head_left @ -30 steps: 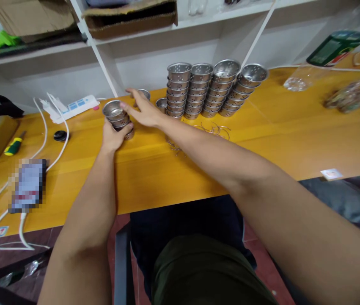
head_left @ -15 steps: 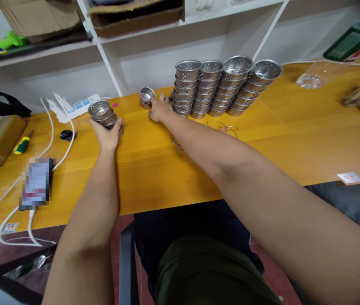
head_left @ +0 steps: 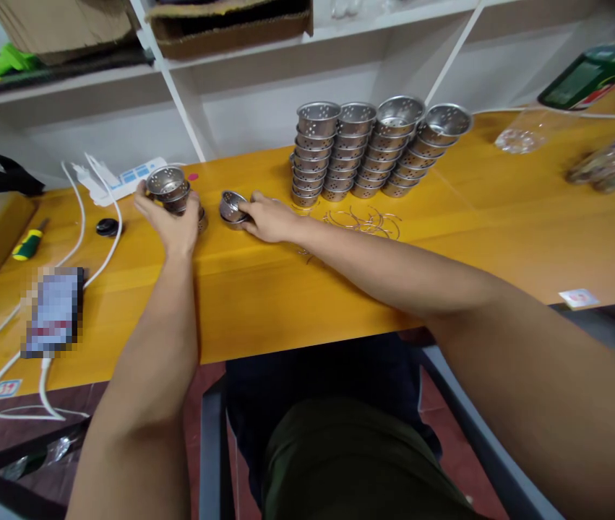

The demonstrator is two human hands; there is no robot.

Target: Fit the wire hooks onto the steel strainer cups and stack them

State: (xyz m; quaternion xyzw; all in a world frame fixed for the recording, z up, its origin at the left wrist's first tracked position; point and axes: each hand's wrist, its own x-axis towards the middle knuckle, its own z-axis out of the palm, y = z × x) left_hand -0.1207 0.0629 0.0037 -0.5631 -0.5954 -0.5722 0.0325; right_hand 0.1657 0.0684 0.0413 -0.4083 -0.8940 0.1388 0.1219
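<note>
My left hand is wrapped around a short stack of perforated metal cups at the left of the wooden table. To its right, my right hand pinches the rim of a small pair of nested perforated metal cups, which tilts a little on the table. Behind my right hand stand several tall stacks of the same cups, their open mouths up. Loose thin wire rings lie in front of those stacks, partly covered by my right forearm.
A phone on a white cable, a black round object, a screwdriver and a power strip are at the left. A clear bottle with a green label lies at the right. White shelving borders the table's back.
My right hand has brought the small pair of cups left and nearer to me, away from the tall stacks. My left hand still holds its stack in nearly the same place.
</note>
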